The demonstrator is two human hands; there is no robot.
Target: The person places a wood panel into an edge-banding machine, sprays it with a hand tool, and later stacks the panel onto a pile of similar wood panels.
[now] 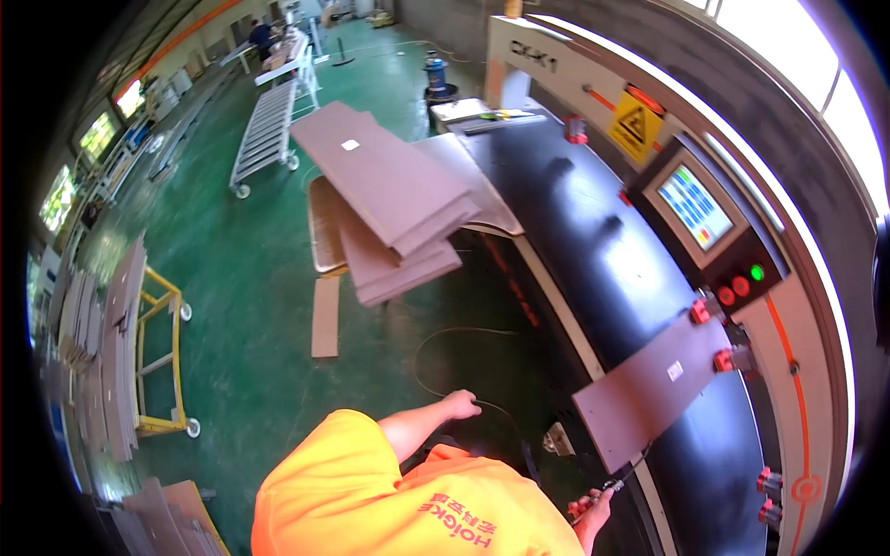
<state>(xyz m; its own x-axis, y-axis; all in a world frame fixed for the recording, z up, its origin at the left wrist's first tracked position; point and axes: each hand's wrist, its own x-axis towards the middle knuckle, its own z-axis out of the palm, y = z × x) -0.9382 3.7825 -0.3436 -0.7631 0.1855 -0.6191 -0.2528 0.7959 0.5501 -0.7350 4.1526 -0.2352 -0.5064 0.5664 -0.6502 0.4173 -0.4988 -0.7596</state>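
My right hand (593,515) is closed round a small red and metal air blow gun (586,503). Its thin nozzle points at the near corner of a brown board (640,394). The board lies flat on the machine's black bed, its far edge at red-tipped clamps (721,360), and bears a small white label. Out over the floor to the left, my left hand (461,404) has its fingers curled, with nothing visible in them. A thin hose (422,357) loops across the floor near it.
The machine's control panel (695,208) has a lit screen and buttons. Brown boards (380,171) are stacked askew ahead. A yellow wheeled rack (159,357) with boards stands left. Beyond are a roller conveyor (264,130) and a person (262,37). A board strip (325,317) is near the stack.
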